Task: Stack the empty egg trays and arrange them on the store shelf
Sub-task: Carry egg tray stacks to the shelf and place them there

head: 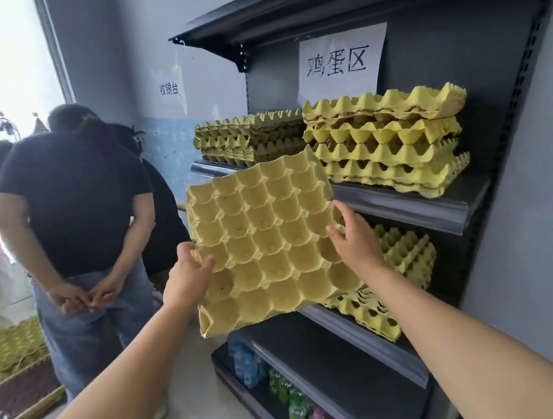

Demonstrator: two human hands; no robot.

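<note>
Evidently mid-placement: the left hand (188, 278) and right hand (354, 235) each grip an opposite edge of a yellow egg tray (265, 245), held tilted before the store shelf (405, 205). Next, it probably needs levelling and nesting onto the tray stack (388, 148) above the right hand. The shelf sign (342, 60) reads "鸡蛋区"; the wall label (168, 89) reads "收银台".

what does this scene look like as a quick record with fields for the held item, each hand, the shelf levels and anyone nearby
held: one empty tray, tilted, cups facing the camera, in front of the shelf
left hand: grips the tray's left edge
right hand: grips the tray's right edge
upper level: left stack and right stack, under a paper sign
next level down: lower stack, partly hidden by the tray
bottom level: bottles
nearby: people standing at left
</note>
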